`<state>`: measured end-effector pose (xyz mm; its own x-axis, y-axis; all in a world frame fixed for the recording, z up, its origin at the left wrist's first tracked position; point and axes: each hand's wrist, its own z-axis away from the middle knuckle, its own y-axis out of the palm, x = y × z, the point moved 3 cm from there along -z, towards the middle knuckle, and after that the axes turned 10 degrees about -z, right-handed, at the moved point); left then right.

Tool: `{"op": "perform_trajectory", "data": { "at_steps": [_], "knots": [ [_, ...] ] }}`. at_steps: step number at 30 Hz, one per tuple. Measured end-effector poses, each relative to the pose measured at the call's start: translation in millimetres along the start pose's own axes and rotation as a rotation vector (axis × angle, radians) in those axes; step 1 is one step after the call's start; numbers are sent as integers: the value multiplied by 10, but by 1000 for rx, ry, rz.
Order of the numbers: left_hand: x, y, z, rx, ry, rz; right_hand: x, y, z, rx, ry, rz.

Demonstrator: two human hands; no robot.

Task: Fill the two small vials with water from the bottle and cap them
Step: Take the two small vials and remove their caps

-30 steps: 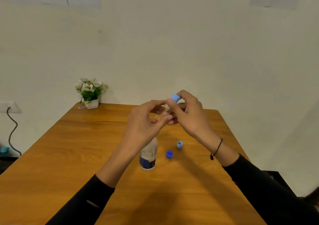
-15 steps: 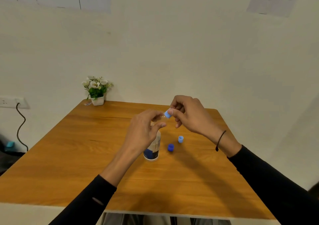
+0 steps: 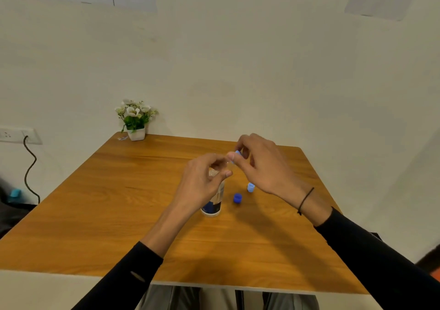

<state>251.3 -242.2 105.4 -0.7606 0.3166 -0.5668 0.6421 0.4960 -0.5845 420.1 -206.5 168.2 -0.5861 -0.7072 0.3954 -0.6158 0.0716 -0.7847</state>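
Above the table's middle, my left hand (image 3: 202, 181) pinches a small clear vial (image 3: 227, 165), mostly hidden by the fingers. My right hand (image 3: 259, 164) pinches a light blue cap (image 3: 237, 153) at the vial's top. The water bottle (image 3: 213, 202) stands upright and uncapped on the table, partly behind my left hand. To the bottle's right, its dark blue cap (image 3: 237, 198) lies on the table. A second vial with a light blue cap (image 3: 250, 187) stands a little farther right, just under my right wrist.
The wooden table (image 3: 119, 202) meets a white wall at its far edge. A small potted plant (image 3: 135, 121) stands at the far left corner. On the left, a black cable (image 3: 29, 167) hangs from a wall socket.
Both hands have dropped from chest height toward the table. The cap went from raised in my right fingers to sitting at the vial's top. The camera has tilted, showing the near table edge.
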Motion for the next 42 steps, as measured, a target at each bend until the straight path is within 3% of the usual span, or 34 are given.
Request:
{"op": "perform_trajectory", "data": {
  "at_steps": [2, 6, 10, 13, 18, 21, 24, 29, 34, 38, 42],
  "knots": [
    [21, 7, 20, 8, 3, 1, -64, 0, -35, 32, -69, -14],
    [92, -11, 62, -13, -19, 12, -72, -51, 16, 279, -131, -170],
    [84, 11, 76, -4, -16, -14, -74, -42, -27, 129, 15, -113],
    [64, 55, 66, 11, 6, -29, -128, 13, -94, 58, -80, 9],
    [71, 49, 57, 35, -25, -26, -152, 0, -47, 275, -66, -161],
    [71, 54, 59, 41, -19, -24, -172, 30, -52, 198, 31, -72],
    [85, 82, 49, 40, -1, -27, -187, 38, -73, 107, -48, -19],
    [65, 60, 28, 38, -15, 4, -163, 21, -32, 252, -62, -123],
    [35, 75, 5, 45, -7, -15, -153, -25, -86, 102, -39, 6],
    [57, 89, 12, 47, -16, -17, -159, -54, -66, 161, -107, -113],
    [78, 83, 21, 63, -26, -3, -178, -158, -54, 106, -101, -273]
  ]
}}
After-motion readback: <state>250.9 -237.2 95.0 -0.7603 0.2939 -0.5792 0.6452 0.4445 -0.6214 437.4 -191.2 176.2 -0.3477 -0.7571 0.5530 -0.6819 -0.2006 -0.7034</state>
